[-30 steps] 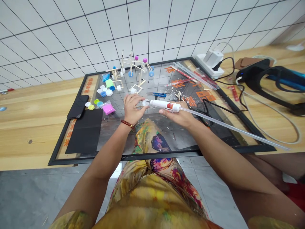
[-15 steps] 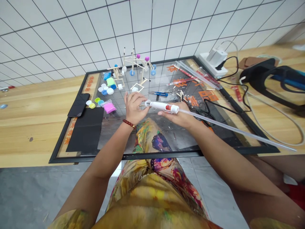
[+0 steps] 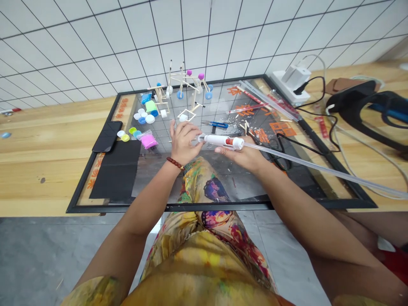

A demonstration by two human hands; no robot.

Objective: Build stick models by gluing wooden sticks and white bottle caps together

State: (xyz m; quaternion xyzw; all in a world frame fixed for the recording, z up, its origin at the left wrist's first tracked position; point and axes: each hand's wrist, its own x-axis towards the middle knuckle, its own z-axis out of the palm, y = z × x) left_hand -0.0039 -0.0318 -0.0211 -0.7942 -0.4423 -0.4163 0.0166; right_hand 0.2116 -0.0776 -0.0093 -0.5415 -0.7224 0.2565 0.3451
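My right hand (image 3: 245, 156) is closed around a white hot glue gun (image 3: 219, 140), whose nozzle end points left. A long translucent glue stick (image 3: 318, 167) runs out of its back over my right forearm. Thumb and forefinger of my left hand (image 3: 184, 146) pinch a small white round piece, like a bottle cap (image 3: 201, 137), right at the nozzle. Whether the nozzle touches it I cannot tell. Blue thread snips (image 3: 217, 124) lie just beyond. Behind my left hand, a square stick frame (image 3: 187, 114) rests by a white cap.
Stick models (image 3: 182, 80) with caps and pink balls stand at the back. Loose caps (image 3: 149, 119), a pink clay packet (image 3: 148, 140) and a phone (image 3: 107, 136) lie left. To the right are spare glue sticks (image 3: 270, 100), a power strip (image 3: 288, 87) and black cable (image 3: 306, 146).
The view has shifted slightly, so most things sit a little further right. Both hands keep their hold, with the glue gun's nozzle still at the small white piece.
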